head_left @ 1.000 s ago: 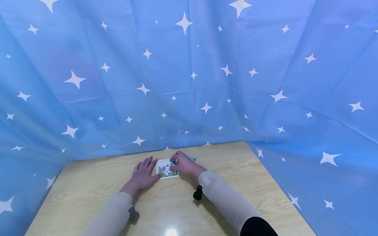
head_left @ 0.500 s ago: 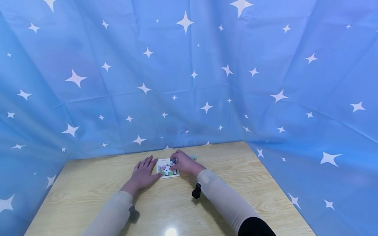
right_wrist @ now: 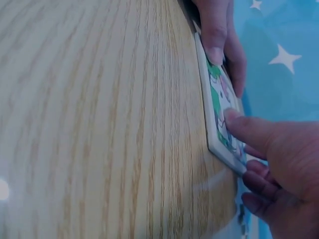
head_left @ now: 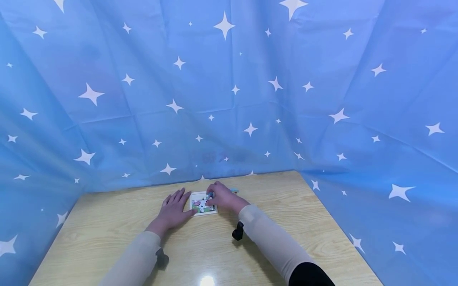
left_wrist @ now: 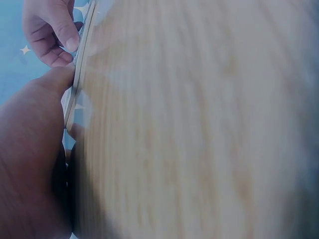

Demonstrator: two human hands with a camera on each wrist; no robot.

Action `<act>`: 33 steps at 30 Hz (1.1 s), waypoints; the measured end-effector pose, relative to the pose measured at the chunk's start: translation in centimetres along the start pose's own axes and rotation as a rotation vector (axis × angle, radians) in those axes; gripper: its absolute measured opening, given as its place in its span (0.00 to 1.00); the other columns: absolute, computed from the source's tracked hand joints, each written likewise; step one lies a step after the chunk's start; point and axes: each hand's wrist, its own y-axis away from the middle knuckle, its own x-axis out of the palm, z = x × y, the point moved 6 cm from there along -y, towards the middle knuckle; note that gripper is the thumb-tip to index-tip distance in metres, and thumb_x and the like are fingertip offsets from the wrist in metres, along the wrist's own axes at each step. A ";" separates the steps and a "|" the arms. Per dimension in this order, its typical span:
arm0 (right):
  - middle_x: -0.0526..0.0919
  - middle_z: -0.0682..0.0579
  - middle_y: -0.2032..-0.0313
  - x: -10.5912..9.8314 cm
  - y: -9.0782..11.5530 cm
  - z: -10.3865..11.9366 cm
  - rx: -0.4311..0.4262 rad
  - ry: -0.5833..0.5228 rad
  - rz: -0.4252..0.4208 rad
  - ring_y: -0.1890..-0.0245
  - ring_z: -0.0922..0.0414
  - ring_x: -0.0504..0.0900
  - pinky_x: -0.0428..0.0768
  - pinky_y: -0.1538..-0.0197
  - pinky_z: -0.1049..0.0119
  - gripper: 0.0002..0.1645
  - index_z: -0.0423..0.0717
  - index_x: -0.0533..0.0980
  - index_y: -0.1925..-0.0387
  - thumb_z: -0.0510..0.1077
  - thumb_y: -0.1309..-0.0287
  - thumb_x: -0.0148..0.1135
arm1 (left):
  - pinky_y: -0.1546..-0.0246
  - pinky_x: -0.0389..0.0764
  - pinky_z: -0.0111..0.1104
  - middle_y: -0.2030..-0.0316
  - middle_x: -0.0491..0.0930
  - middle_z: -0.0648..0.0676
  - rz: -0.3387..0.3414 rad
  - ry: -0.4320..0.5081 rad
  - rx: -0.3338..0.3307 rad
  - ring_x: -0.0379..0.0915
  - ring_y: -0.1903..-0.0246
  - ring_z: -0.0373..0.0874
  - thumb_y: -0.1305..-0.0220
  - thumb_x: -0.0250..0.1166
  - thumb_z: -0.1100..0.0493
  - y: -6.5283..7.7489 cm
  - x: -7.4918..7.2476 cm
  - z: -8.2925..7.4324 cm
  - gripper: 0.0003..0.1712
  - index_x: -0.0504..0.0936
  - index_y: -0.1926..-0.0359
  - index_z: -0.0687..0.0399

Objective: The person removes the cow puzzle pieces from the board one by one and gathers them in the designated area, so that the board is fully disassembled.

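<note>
A small square jigsaw puzzle (head_left: pixel 202 205) with a white frame lies on the wooden table, showing a black-and-white cow on green. My left hand (head_left: pixel 174 210) lies with fingers spread at its left side, the thumb resting on the lower left edge. At the upper right of the picture, my right hand (head_left: pixel 222 197) has thumb and curled fingers around a bluish puzzle piece (head_left: pixel 210 195), mostly hidden by the hand. In the right wrist view, the right thumb (right_wrist: pixel 234 119) touches the picture. The puzzle appears edge-on in the left wrist view.
Just beyond the right hand lies a small colourful piece (head_left: pixel 234 191), partly hidden. A blue curtain with white stars (head_left: pixel 229 99) hangs behind and beside the wooden table (head_left: pixel 200 250). Black camera mounts (head_left: pixel 238 231) sit below the wrists.
Both hands stay in nearly the same place on the puzzle. The right fingers and forearm shift only very slightly, and the view tilts a little.
</note>
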 end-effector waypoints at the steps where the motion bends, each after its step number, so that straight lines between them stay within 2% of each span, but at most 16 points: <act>1: 0.78 0.52 0.47 -0.1 0.0 0.1 -0.002 0.007 -0.001 0.48 0.56 0.80 0.82 0.37 0.54 0.23 0.47 0.83 0.41 0.51 0.30 0.79 | 0.20 0.45 0.71 0.14 0.53 0.69 0.004 0.000 -0.002 0.45 0.15 0.70 0.22 0.55 0.24 0.0 0.0 0.0 0.54 0.60 0.13 0.55; 4: 0.78 0.52 0.48 -0.2 -0.1 0.2 -0.010 0.032 -0.001 0.49 0.56 0.81 0.82 0.39 0.56 0.23 0.47 0.84 0.42 0.52 0.31 0.80 | 0.19 0.43 0.69 0.13 0.52 0.68 0.022 -0.008 -0.017 0.43 0.14 0.69 0.22 0.56 0.25 0.0 0.0 0.0 0.54 0.60 0.12 0.54; 9: 0.78 0.54 0.49 -0.2 -0.4 0.2 -0.017 0.058 0.007 0.49 0.57 0.81 0.83 0.38 0.57 0.22 0.48 0.84 0.43 0.52 0.32 0.81 | 0.19 0.43 0.69 0.13 0.52 0.66 0.012 -0.008 -0.015 0.43 0.14 0.68 0.24 0.55 0.22 -0.3 0.5 0.7 0.56 0.59 0.12 0.51; 17: 0.79 0.53 0.48 -0.1 -1.0 0.2 0.023 0.076 0.033 0.50 0.57 0.81 0.83 0.39 0.58 0.23 0.48 0.84 0.44 0.52 0.34 0.82 | 0.19 0.46 0.70 0.13 0.53 0.65 -0.006 -0.004 -0.004 0.45 0.14 0.67 0.24 0.59 0.23 -0.8 1.1 1.6 0.54 0.60 0.12 0.50; 23: 0.78 0.53 0.49 0.0 -1.1 0.3 0.034 0.129 0.050 0.53 0.58 0.79 0.83 0.44 0.60 0.24 0.48 0.84 0.44 0.55 0.33 0.81 | 0.19 0.45 0.70 0.13 0.53 0.64 -0.002 0.001 -0.003 0.44 0.14 0.67 0.24 0.59 0.24 -0.8 1.1 1.5 0.55 0.60 0.12 0.50; 33: 0.77 0.53 0.51 -0.5 -1.1 0.7 0.021 0.119 0.086 0.56 0.59 0.78 0.82 0.48 0.61 0.23 0.46 0.82 0.46 0.52 0.33 0.82 | 0.19 0.45 0.70 0.13 0.52 0.65 0.005 0.000 -0.011 0.44 0.14 0.67 0.24 0.59 0.24 -0.7 1.0 1.4 0.54 0.60 0.12 0.51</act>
